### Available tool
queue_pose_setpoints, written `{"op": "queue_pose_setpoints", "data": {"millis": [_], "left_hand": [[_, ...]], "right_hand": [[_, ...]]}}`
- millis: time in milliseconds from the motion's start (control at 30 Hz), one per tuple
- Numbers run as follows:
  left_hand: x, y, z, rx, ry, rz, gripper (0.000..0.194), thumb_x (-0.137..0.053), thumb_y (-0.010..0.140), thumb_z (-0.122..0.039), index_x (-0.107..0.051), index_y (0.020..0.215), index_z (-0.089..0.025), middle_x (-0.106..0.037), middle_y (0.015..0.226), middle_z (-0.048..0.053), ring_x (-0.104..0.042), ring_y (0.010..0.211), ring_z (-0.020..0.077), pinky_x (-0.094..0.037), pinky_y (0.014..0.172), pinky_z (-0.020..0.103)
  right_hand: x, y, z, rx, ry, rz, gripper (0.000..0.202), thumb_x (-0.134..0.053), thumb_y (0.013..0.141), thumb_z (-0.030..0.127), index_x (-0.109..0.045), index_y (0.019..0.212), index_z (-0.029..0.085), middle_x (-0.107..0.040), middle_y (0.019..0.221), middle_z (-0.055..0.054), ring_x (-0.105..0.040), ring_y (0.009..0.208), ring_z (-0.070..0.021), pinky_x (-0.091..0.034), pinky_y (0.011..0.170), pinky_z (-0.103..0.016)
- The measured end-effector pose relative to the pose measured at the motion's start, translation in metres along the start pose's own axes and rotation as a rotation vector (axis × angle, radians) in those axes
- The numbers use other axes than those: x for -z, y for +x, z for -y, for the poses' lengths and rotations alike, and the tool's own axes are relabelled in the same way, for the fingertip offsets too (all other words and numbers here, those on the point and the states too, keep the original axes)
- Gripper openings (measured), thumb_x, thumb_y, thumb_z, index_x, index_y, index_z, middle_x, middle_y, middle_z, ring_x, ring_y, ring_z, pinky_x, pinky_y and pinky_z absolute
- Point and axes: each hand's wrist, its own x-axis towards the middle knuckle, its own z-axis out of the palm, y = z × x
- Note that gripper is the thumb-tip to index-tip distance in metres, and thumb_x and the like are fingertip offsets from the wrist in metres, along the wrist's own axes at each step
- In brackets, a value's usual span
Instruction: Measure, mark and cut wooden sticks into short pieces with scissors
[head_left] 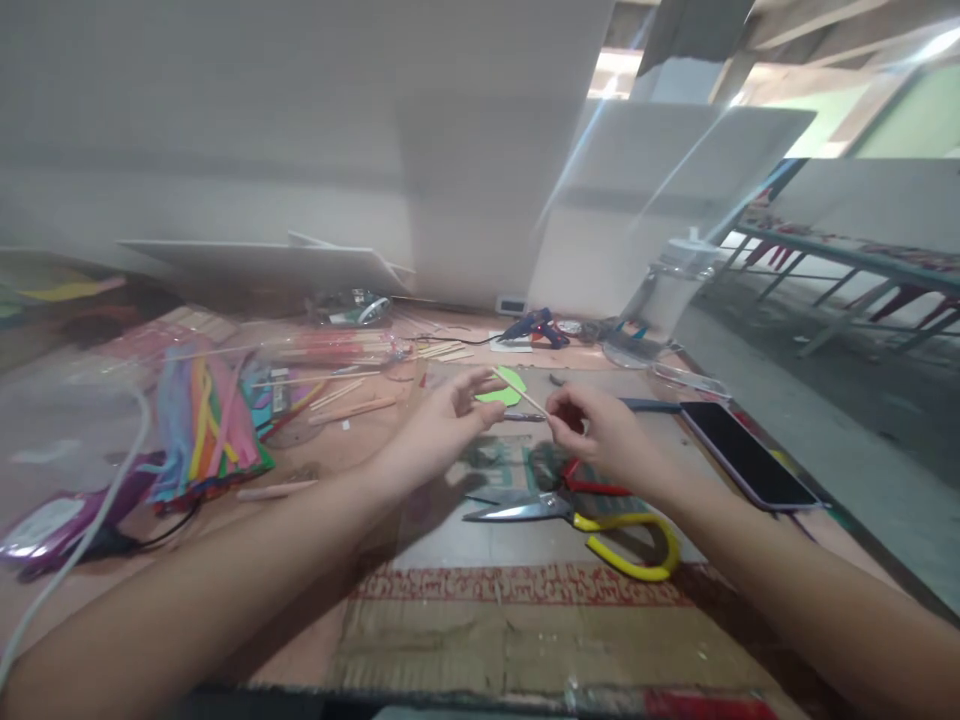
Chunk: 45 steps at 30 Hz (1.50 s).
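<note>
Pale wooden stick (529, 396), thin and apparently bare, sits mid-frame, pinched by the right hand (591, 425); the left hand (459, 412), thumb and fingers parted, is at its upper end. Lime-green paper piece (501, 394) behind seems not yet joined. Yellow-handled steel scissors (556, 506) crowd the space below; black-screened phone (750, 455), right.
</note>
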Motion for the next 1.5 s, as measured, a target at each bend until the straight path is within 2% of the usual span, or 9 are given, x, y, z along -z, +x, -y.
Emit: {"op": "queue_pose_setpoints", "data": {"millis": [100,233,367,500,700,933,1100,1233,1500], "left_hand": [[-0.009,-0.006,-0.017,-0.156,-0.038,0.073,0.018,-0.057,0.097,-0.03,-0.067,0.096,-0.016,-0.072,0.106,0.009,-0.066,0.102,0.0185,-0.05,0.097,0.036],[-0.016,-0.019,-0.032,-0.309,-0.039,-0.026,0.017,-0.054,0.099,-0.032,-0.062,0.095,-0.018,-0.065,0.086,0.002,-0.062,0.086,0.0147,-0.049,0.084,0.029],[-0.01,-0.033,-0.04,-0.337,0.026,-0.18,0.02,-0.049,0.101,-0.039,-0.061,0.104,-0.023,-0.06,0.08,0.0,-0.058,0.076,0.0148,-0.049,0.071,0.028],[0.002,-0.04,-0.042,-0.312,0.099,-0.151,0.03,-0.048,0.1,-0.046,-0.069,0.098,-0.025,-0.066,0.088,0.004,-0.062,0.089,0.0201,-0.051,0.074,0.032],[0.008,-0.035,-0.03,-0.351,-0.001,-0.167,0.03,-0.051,0.1,-0.043,-0.074,0.105,-0.024,-0.058,0.075,0.001,-0.055,0.076,0.0151,-0.046,0.073,0.03],[0.002,-0.036,-0.03,-0.319,-0.051,-0.144,0.025,-0.059,0.096,-0.042,-0.075,0.098,-0.022,-0.069,0.088,0.003,-0.061,0.086,0.0161,-0.048,0.08,0.029],[0.0,-0.037,-0.028,-0.33,-0.019,-0.13,0.021,-0.058,0.097,-0.035,-0.074,0.1,-0.022,-0.065,0.079,0.001,-0.061,0.079,0.0149,-0.049,0.075,0.028],[-0.004,-0.038,-0.025,-0.346,0.058,-0.133,0.02,-0.056,0.098,-0.032,-0.072,0.102,-0.022,-0.068,0.081,0.001,-0.062,0.078,0.0142,-0.05,0.073,0.027],[-0.007,-0.034,-0.012,-0.444,0.216,-0.073,0.016,-0.057,0.097,-0.02,-0.072,0.101,-0.018,-0.074,0.102,0.005,-0.067,0.099,0.0154,-0.051,0.089,0.029]], "right_hand": [[0.002,0.001,0.032,0.009,0.071,0.017,0.002,-0.056,0.085,0.019,-0.056,0.083,0.02,-0.059,0.073,0.0,-0.054,0.063,-0.0138,-0.044,0.058,-0.026],[0.01,-0.008,0.058,-0.011,0.109,0.078,0.008,-0.055,0.091,0.025,-0.061,0.094,0.02,-0.063,0.077,-0.001,-0.058,0.065,-0.015,-0.047,0.061,-0.027],[0.031,-0.038,0.037,-0.006,0.02,0.369,0.041,-0.063,0.091,0.031,-0.058,0.132,0.026,-0.07,0.112,-0.007,-0.067,0.092,-0.0215,-0.055,0.082,-0.036],[0.043,-0.064,-0.004,-0.002,-0.123,0.545,0.064,-0.072,0.082,0.023,-0.056,0.142,0.035,-0.062,0.135,-0.009,-0.065,0.114,-0.0284,-0.055,0.093,-0.041],[0.032,-0.064,-0.012,0.042,-0.19,0.613,0.059,-0.062,0.086,0.017,-0.056,0.142,0.033,-0.064,0.121,-0.01,-0.066,0.105,-0.0254,-0.055,0.09,-0.039],[0.01,-0.058,0.022,0.01,-0.288,0.44,0.025,-0.058,0.082,0.01,-0.064,0.104,0.02,-0.067,0.096,-0.008,-0.065,0.084,-0.0232,-0.051,0.073,-0.033],[0.014,-0.057,0.017,-0.002,-0.109,0.078,0.043,-0.054,0.089,0.016,-0.051,0.131,0.023,-0.067,0.105,-0.008,-0.065,0.09,-0.0231,-0.053,0.074,-0.034],[0.021,-0.056,0.014,-0.082,-0.062,-0.134,0.035,-0.06,0.091,0.041,-0.051,0.118,0.02,-0.061,0.087,-0.005,-0.058,0.07,-0.0202,-0.05,0.061,-0.032],[0.013,-0.061,0.028,0.123,-0.12,-0.151,0.045,-0.066,0.089,0.054,-0.053,0.117,0.021,-0.056,0.094,-0.006,-0.056,0.079,-0.0214,-0.049,0.068,-0.034]]}}
